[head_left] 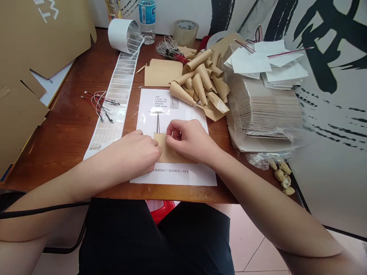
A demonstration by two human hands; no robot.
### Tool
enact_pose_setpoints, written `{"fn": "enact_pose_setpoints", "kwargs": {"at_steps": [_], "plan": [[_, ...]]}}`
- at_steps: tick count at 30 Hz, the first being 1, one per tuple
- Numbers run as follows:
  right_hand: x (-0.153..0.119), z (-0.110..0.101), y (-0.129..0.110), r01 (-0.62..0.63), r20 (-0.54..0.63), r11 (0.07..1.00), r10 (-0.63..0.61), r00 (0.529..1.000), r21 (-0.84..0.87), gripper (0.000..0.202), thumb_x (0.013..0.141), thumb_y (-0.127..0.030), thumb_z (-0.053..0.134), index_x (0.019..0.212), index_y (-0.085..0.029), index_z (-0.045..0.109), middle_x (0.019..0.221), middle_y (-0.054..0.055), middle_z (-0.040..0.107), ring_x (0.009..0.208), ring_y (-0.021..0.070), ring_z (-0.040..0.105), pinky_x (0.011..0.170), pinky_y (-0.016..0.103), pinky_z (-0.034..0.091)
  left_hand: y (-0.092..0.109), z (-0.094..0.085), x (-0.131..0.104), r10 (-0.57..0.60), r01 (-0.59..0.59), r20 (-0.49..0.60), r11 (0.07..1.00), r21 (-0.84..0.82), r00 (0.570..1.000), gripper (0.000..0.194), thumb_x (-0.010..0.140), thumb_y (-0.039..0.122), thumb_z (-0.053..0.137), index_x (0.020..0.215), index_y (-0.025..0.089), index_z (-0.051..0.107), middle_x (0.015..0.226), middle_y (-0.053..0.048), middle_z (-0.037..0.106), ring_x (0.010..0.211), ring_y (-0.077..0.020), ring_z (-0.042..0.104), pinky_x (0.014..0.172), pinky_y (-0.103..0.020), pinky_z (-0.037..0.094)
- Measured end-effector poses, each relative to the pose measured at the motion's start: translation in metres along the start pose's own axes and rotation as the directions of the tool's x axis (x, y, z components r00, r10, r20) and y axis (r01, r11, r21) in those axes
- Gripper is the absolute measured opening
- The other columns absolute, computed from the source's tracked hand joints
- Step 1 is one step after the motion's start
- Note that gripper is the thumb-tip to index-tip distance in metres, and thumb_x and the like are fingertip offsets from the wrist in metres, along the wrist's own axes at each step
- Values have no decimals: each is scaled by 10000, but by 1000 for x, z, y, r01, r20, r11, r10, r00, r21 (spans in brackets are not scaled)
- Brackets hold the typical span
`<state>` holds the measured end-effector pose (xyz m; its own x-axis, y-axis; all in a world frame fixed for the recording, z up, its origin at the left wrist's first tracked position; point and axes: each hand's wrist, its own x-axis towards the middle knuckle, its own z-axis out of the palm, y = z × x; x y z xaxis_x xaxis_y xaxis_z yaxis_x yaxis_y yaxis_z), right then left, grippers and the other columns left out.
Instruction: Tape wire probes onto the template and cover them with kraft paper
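A small brown paper piece [174, 156] lies on the printed white sheet [202, 176], near the table's front edge. My left hand [140, 151] is closed at the paper's left side, its fingers curled against it. My right hand [190, 139] is pinched at the paper's top edge, thumb and forefinger together; whatever is between the fingertips is hidden. Thin dark wires [158, 123] show on the sheet just above the brown paper, between my hands.
Rolled brown papers [202, 82] and flat brown sheets [163, 73] lie behind. A label strip [114, 93] and wires [101, 107] are left, beside cardboard [43, 46]. Right: a wrapped stack [266, 110], white cards [249, 59], peanuts [285, 179]. Bottle [147, 23] and tape [185, 33] stand behind.
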<state>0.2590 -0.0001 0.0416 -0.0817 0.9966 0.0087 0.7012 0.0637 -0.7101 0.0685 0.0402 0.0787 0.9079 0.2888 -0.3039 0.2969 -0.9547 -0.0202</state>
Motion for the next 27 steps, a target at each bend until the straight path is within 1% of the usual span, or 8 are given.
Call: {"fn": "enact_pose_setpoints", "kwargs": {"at_steps": [4,8,11,16,20,25,27], "plan": [[1,0,1,-1,3,1000,1,1000,0,85,782,-166,584,709,-209,574,589,-46,562,579,123,496,623,274,335,-2,-4,3,-26,31,82,998,-58,996,205,914,107,507,805,164,671,785,-70,682,744,-229,637,742,-376,431],[1,0,2,-1,-1,1000,1,1000,10,85,777,-159,585,710,-210,575,593,-46,563,579,124,495,623,273,340,-6,-8,5,-56,88,160,975,-202,986,192,908,129,522,801,170,676,808,-68,676,740,-212,632,686,-332,414],[2,0,2,3,-6,1000,-3,1000,13,85,773,-159,581,707,-212,572,595,-44,566,583,126,496,627,274,339,-10,-10,5,-74,124,185,954,-272,980,183,906,168,536,791,186,678,795,-53,664,697,-190,601,630,-306,378],[2,0,3,12,-7,1000,-11,1000,14,80,776,-164,578,712,-212,569,598,-45,566,585,126,495,631,274,338,-12,-13,7,-83,156,230,935,-318,970,153,876,167,550,801,199,680,814,-40,671,674,-171,578,590,-291,340],[1,0,3,14,1,1000,-14,1000,13,89,781,-152,578,713,-208,573,598,-48,561,581,119,489,630,270,336,-15,-13,7,-87,167,229,919,-357,969,135,853,162,559,783,210,663,814,-30,675,672,-168,573,581,-284,345],[1,0,2,12,11,1000,-12,1000,8,96,789,-142,584,715,-203,578,600,-47,559,585,118,490,639,270,339,-20,-15,3,-100,222,281,868,-444,955,134,842,177,557,789,228,669,809,-7,704,634,-152,579,540,-266,361],[1,0,1,11,16,1000,-11,1000,7,93,789,-141,586,719,-203,580,602,-47,561,588,120,491,640,270,336,-22,-16,2,-99,224,280,859,-460,955,144,847,188,554,808,227,687,809,-7,712,611,-145,572,529,-266,360]]}}
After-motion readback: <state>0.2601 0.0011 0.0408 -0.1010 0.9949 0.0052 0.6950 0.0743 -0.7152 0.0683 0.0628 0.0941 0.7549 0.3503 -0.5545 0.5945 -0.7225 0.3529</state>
